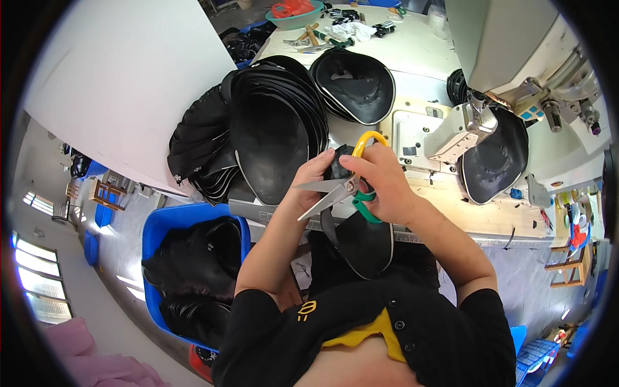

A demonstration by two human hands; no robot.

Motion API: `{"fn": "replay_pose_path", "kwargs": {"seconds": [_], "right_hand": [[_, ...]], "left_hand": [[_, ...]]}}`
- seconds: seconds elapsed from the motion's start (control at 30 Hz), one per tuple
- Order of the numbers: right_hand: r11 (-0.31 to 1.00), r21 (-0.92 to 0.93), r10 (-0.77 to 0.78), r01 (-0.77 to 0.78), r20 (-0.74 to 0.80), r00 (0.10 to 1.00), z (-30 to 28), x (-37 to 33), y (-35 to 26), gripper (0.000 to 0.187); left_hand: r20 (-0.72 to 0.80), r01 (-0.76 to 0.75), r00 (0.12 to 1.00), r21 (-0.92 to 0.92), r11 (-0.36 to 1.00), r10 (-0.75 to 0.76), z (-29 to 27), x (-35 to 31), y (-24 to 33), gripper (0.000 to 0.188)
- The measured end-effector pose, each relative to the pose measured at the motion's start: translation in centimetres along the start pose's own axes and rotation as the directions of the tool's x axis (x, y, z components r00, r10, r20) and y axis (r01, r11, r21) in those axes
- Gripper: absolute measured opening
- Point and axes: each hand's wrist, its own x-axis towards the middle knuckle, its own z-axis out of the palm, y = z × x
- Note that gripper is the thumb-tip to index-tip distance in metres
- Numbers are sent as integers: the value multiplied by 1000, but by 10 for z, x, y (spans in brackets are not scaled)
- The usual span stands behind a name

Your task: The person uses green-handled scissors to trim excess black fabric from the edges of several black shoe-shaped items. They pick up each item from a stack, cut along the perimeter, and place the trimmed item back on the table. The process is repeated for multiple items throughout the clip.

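My right hand [392, 184] grips scissors [350, 187] with one yellow and one green handle loop. Their blades are spread apart and point left, across the front of my left wrist. My left hand [314, 175] is closed on the upper end of a black leather-like piece [366, 244], which hangs down over the table's front edge toward my lap. My right thumb also rests by that upper end. A strip of the piece runs down behind the blades. Whether the blades touch the material, I cannot tell.
Left of my hands stands a large stack of curved black pieces [271, 142], with a smaller stack [354, 84] behind. A sewing machine [461, 129] is on the right, another black piece [496, 158] beside it. A blue bin [151, 251] of black pieces stands lower left. Tools [316, 39] lie farther back.
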Motion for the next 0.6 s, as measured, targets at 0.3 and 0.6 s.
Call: {"fn": "replay_pose_path", "kwargs": {"seconds": [0.3, 0.6], "right_hand": [[938, 215, 238, -272, 169, 956, 6, 39, 12, 56], [720, 495, 526, -486, 66, 848, 24, 25, -8, 51]], "left_hand": [[-61, -595, 674, 545, 590, 736, -3, 8, 8, 14], [-8, -434, 817, 649, 625, 577, 25, -52, -15, 19]]}}
